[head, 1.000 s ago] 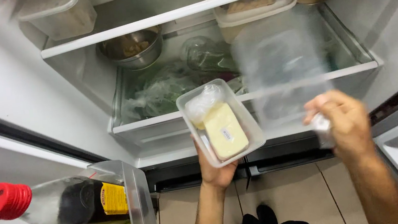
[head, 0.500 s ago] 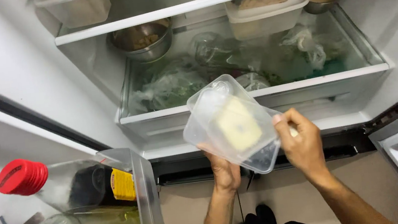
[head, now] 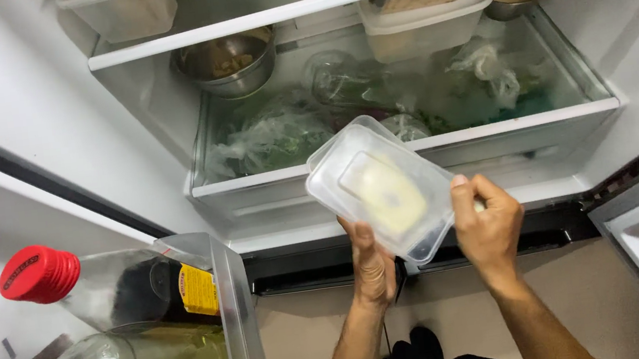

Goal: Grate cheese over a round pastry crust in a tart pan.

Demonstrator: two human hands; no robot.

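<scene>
While a lidded clear plastic container (head: 380,188), apparently holding butter, is gripped by both hands' closed fingers — left hand (head: 371,266), right hand (head: 489,225) — before the refrigerator shelf (head: 413,148), the lid-sealing step is judged underway; firm edge pressure is called for.

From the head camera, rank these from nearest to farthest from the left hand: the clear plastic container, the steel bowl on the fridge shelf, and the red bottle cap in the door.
1. Clear plastic container: held from below by the left hand.
2. Steel bowl: above, at the shelf's left end.
3. Red bottle cap: far left, in the door bin.
</scene>
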